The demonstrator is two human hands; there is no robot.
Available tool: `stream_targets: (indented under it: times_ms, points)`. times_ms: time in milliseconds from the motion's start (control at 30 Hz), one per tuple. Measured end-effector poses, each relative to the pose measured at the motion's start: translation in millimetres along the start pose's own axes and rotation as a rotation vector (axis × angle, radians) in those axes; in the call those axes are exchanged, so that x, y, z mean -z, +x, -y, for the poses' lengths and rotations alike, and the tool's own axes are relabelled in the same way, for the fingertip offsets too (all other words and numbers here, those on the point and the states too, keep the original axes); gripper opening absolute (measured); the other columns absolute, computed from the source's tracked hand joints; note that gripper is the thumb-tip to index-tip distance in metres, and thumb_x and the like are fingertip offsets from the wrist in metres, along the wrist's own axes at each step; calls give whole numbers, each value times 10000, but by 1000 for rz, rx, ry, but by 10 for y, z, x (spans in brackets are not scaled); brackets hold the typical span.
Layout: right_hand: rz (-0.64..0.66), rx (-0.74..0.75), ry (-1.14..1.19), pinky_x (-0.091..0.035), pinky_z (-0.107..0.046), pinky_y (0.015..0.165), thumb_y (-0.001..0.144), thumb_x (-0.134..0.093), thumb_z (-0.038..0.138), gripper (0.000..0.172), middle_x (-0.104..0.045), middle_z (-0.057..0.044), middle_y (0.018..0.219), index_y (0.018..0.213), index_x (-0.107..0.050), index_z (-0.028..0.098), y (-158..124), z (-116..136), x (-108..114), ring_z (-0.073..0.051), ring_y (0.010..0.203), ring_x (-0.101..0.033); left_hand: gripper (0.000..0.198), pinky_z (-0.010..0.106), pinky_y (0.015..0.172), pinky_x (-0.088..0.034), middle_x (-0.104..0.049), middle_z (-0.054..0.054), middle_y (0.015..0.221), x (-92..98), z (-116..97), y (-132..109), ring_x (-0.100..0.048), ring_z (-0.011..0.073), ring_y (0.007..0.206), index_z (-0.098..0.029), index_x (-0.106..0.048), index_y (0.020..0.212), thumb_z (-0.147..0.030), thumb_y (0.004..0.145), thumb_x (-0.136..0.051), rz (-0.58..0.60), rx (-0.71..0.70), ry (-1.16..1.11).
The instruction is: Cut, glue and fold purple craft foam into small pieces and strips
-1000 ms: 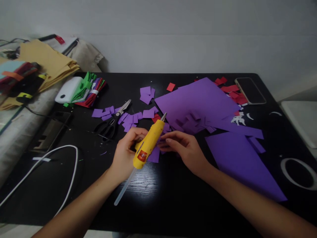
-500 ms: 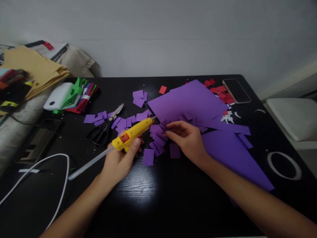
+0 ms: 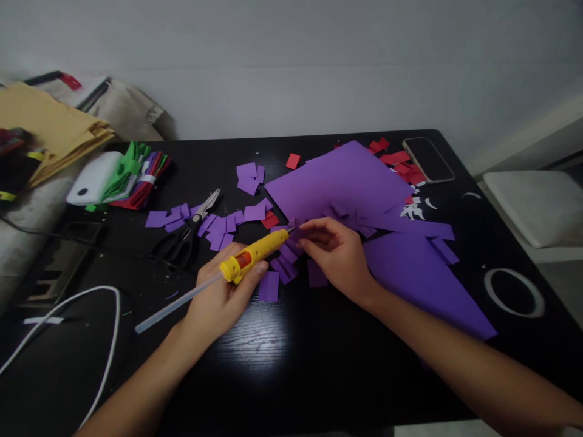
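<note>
Left hand (image 3: 222,296) has the yellow plastic glue gun (image 3: 255,253) gripped, metal nozzle (image 3: 291,230) just swung right up to the small purple paper-like piece (image 3: 296,224) pinched in the right hand (image 3: 340,255). So they're lined up over the black table (image 3: 291,388) now.

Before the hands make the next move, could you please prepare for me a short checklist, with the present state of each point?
1. Glue gun held by the left hand: ok.
2. Glue stick in the gun's rear: ok, a long length sticks out.
3. Small purple piece at the right hand's fingertips: ok, it appears pinched there.
4. Nozzle well apart from the right fingertips: not ok, they are very close.
5. Nozzle hot: cannot tell.
6. Scissors out of the hands: ok, they lie on the black table.
</note>
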State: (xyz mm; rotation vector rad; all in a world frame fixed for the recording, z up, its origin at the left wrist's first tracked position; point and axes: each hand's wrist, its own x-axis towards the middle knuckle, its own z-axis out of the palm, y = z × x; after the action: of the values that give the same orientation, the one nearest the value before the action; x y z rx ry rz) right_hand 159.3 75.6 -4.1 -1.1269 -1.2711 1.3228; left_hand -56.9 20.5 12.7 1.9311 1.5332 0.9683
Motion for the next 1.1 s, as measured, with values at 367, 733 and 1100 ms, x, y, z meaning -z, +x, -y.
stream_targets:
  times_ms: [367, 733, 1100]
  points:
    - [-12, 57, -11, -614, -314, 800, 779, -746, 159, 222, -708, -28, 1002, 983, -678, 214, 3, -37, -5, -155, 826, -705, 211, 282, 581, -477, -601, -10, 694, 1, -28, 6, -601, 155, 610, -211, -600, 845, -376, 970, -560, -32, 32, 138]
    - [-12, 61, -15, -612, -313, 796, 777, -746, 166, 224, -708, -32, 1009, 984, -675, 215, 4, -24, -15, -156, 828, -705, 210, 293, 604, -496, -624, -6, 712, -6, -23, 24, -632, 171, 646, -206, -610, 843, -372, 964, -569, -54, -8, 166]
    - [-7, 54, -4, -613, -303, 798, 778, -743, 151, 234, -710, -22, 1009, 992, -683, 221, 7, -32, -8, -151, 836, -708, 178, 282, 588, -438, -550, -6, 735, 17, -46, 18, -553, 140, 630, -198, -590, 864, -347, 961, -581, -33, -57, 137]
